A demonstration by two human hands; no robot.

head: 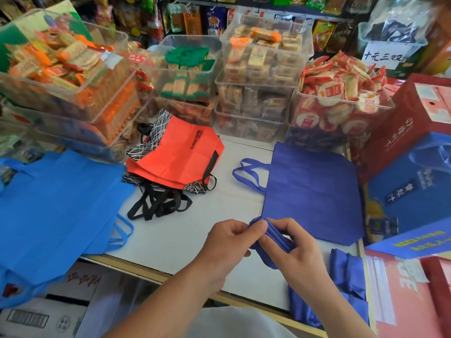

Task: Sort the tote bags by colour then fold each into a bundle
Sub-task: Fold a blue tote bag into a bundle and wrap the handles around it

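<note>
Both hands hold a tightly folded dark blue tote bag [274, 237] above the white table [170, 240]. My left hand [227, 242] pinches its upper end, and my right hand [292, 245] grips its lower part with curled fingers. A flat dark blue tote bag [312, 189] lies just beyond them, handles pointing left. Orange-red tote bags [175, 154] with black handles are stacked at the table's middle, over black-and-white patterned bags [146, 150]. Light blue tote bags [56, 203] spread over the left edge. More dark blue bags [349, 272] lie crumpled at the near right.
Clear plastic bins of packaged snacks [256, 69] line the back of the table. Red and blue gift boxes [415, 167] stand on the right. Cardboard cartons [48, 311] sit below the table's wooden front edge.
</note>
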